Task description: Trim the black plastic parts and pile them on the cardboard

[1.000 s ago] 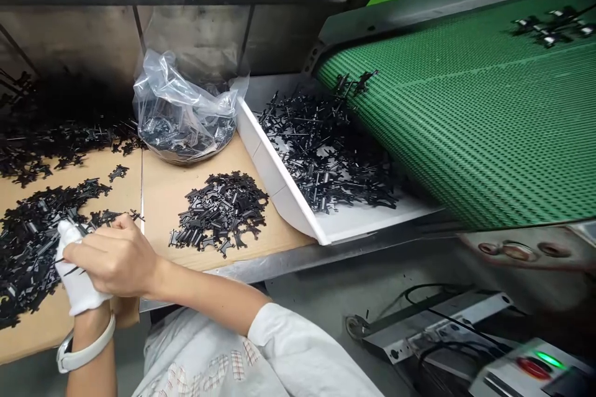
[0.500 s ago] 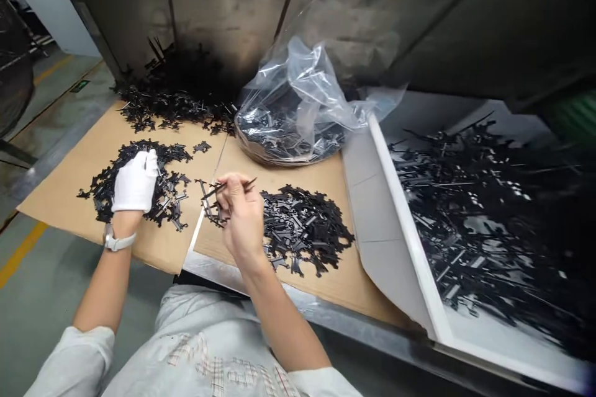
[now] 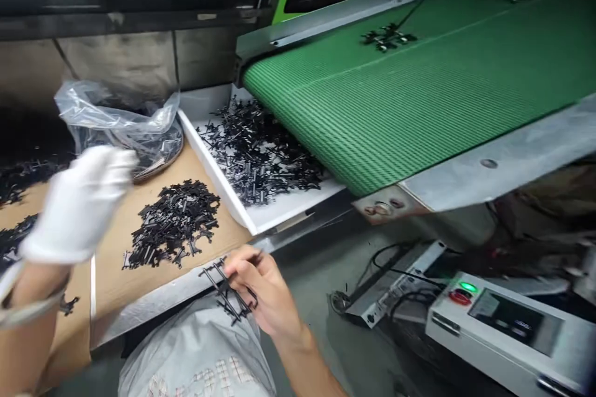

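Observation:
My right hand [image 3: 261, 291], bare, pinches a black plastic sprue [image 3: 228, 294], a thin branched frame of rods, just past the table's front edge and above my lap. My left hand [image 3: 84, 205], in a white glove, is raised over the cardboard [image 3: 112, 285] between the left pile and the plastic bag. Motion smears its fingers, so what they hold, if anything, does not show. A pile of small black plastic parts [image 3: 177, 223] lies on the cardboard between my hands. Another heap of black parts [image 3: 18, 236] is partly covered by the glove.
A clear plastic bag [image 3: 121, 118] of black parts sits behind the middle pile. Beside it a white tray [image 3: 228, 192] holds tangled black sprues. A green conveyor belt [image 3: 372, 105] slopes over the tray, carrying black pieces. At lower right stands a control box [image 3: 503, 329].
The view has swung right, bringing in the conveyor and control box. My left hand has lifted off the left pile. My right hand has moved toward the table edge, still holding a sprue.

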